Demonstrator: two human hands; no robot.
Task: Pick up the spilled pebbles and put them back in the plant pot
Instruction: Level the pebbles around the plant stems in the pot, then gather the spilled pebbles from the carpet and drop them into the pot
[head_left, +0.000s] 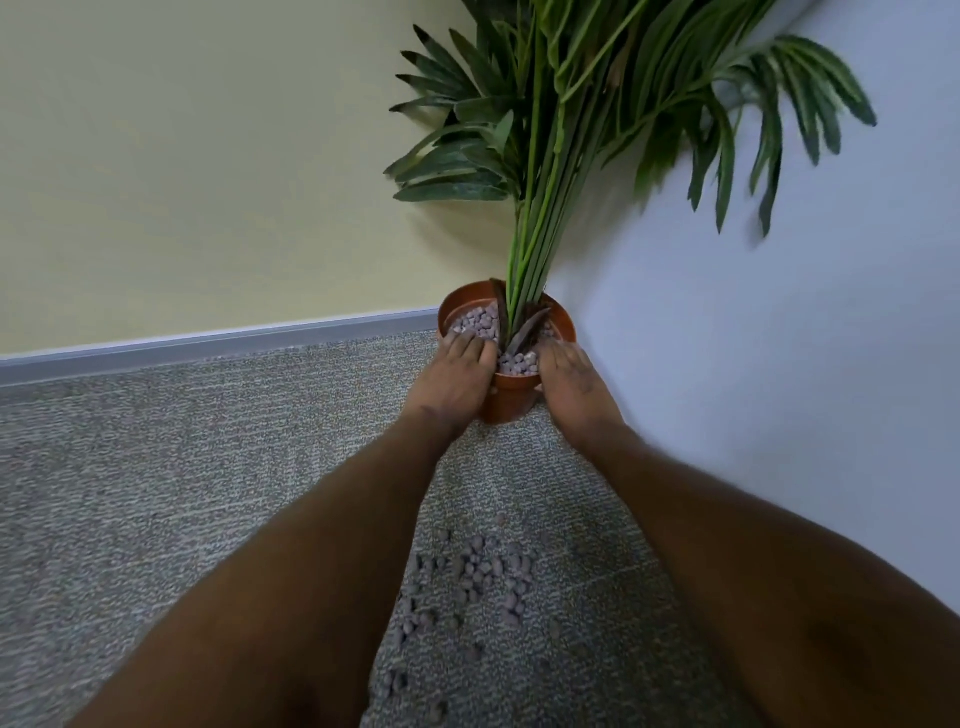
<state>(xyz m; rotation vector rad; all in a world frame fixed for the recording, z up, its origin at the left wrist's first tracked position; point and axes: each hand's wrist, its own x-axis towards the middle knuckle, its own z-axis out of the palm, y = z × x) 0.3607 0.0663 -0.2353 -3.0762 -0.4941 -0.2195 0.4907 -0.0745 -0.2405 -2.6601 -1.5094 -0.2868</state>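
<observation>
Grey carpet (156, 493), wall corner. Left hand (457, 374) and right hand (571, 387) lie flat-fingered over the orange plant pot (511, 404) at centre frame, grasping nothing. Spilled pebbles (483, 569) sit lower centre. Risk: my weight on the rim tips it.

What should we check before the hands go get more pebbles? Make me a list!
1. Plant pot standing upright: ok.
2. Left hand and right hand emptied: cannot tell; both lie palm-down over the rim, palms hidden.
3. Room left in the pot: ok; the far rim stands above the pebbles in the pot.
4. Spilled pebbles all collected: not ok; many lie on the carpet between the forearms.
</observation>
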